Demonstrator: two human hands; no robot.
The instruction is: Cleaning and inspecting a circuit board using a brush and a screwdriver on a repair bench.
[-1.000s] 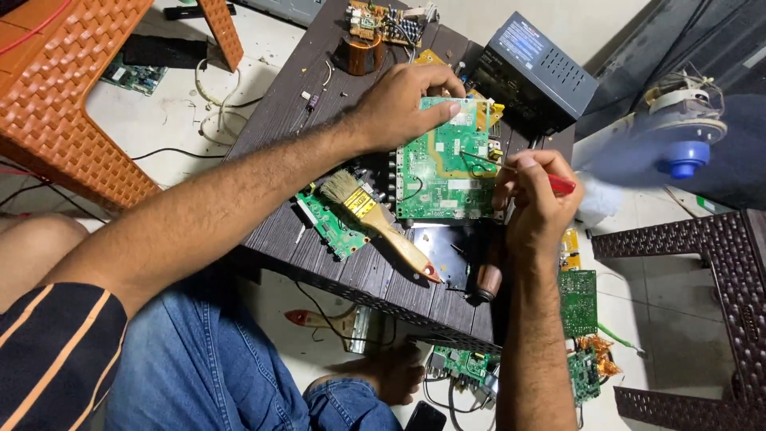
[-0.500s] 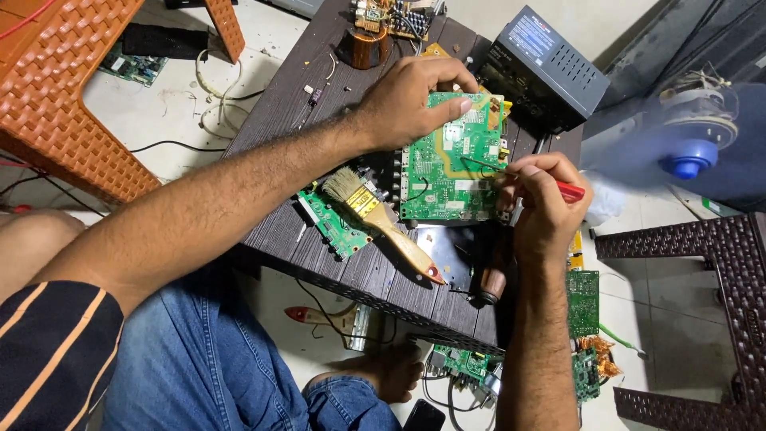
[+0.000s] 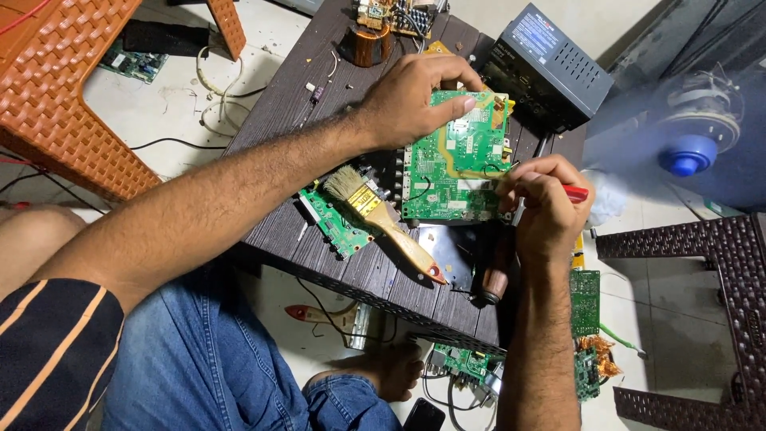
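Flanking circuit board (image 3: 455,164): paintbrush (image 3: 383,219), black box (image 3: 550,68).

My worktop (image 3: 279,104) is a dark ribbed plastic table. On it lie a large green circuit board (image 3: 455,172), a smaller green board (image 3: 335,219) under a wooden-handled paintbrush (image 3: 383,219), a copper coil (image 3: 369,44) at the far end, a black box (image 3: 546,68) at the far right corner, and a brown-handled tool (image 3: 495,279) near the front edge.
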